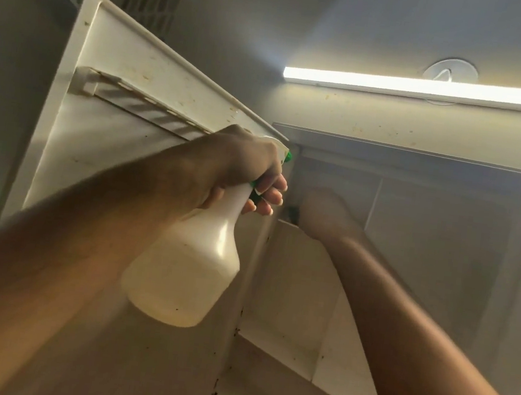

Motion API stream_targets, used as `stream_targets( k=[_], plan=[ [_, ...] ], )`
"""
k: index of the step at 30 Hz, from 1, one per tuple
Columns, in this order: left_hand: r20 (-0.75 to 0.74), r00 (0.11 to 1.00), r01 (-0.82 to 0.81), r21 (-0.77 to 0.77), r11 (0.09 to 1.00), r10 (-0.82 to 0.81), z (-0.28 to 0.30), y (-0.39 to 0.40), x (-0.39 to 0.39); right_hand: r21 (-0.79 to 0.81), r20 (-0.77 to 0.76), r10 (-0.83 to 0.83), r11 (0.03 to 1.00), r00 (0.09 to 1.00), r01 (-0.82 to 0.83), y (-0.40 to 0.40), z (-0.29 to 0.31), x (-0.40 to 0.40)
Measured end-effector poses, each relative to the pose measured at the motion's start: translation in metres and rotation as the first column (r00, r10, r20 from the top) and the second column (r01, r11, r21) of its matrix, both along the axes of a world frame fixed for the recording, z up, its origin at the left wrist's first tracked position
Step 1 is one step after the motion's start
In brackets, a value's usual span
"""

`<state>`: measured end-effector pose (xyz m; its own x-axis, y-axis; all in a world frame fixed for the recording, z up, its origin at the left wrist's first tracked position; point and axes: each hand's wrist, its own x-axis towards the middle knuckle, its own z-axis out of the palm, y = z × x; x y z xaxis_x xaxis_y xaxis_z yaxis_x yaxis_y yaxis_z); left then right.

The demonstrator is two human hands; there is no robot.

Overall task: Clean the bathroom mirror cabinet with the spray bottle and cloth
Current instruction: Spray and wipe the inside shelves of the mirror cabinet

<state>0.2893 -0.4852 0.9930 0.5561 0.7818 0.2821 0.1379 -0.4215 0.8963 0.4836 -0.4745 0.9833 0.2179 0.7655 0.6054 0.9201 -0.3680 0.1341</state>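
I look up at the white mirror cabinet, whose door stands swung open on the left. My left hand grips the neck of a translucent white spray bottle with green trigger parts. Its nozzle points at the cabinet's upper left inside corner. My right hand reaches into that corner, blurred and fist-like. A small dark bit shows beside it; whether that is the cloth I cannot tell.
The door's inner face carries a slotted rail and brown specks. Dark grime runs down the hinge edge. A lit tube lamp glows above the cabinet's top. A shelf edge crosses the lower interior.
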Motion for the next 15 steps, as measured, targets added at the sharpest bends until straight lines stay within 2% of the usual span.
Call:
stream_targets(
  k=[2,6,9,15],
  plan=[
    [0.008,1.0,0.0,0.002,1.0,0.0,0.0,0.001,-0.003,-0.025,-0.023,0.054,0.998,0.998,-0.054,0.005,0.002,-0.006],
    [0.05,0.999,-0.006,0.015,1.0,0.005,-0.004,0.0,-0.009,-0.126,-0.035,0.047,0.991,0.998,-0.051,-0.007,0.01,-0.012],
    [0.079,0.997,-0.016,0.035,0.999,0.014,-0.006,-0.002,-0.01,-0.136,-0.07,0.064,0.988,0.995,-0.073,-0.026,0.013,-0.014],
    [0.077,0.997,-0.013,0.02,1.0,0.011,-0.006,-0.001,-0.011,-0.277,0.002,0.086,0.957,0.996,-0.082,-0.052,0.023,-0.017]
  ],
)
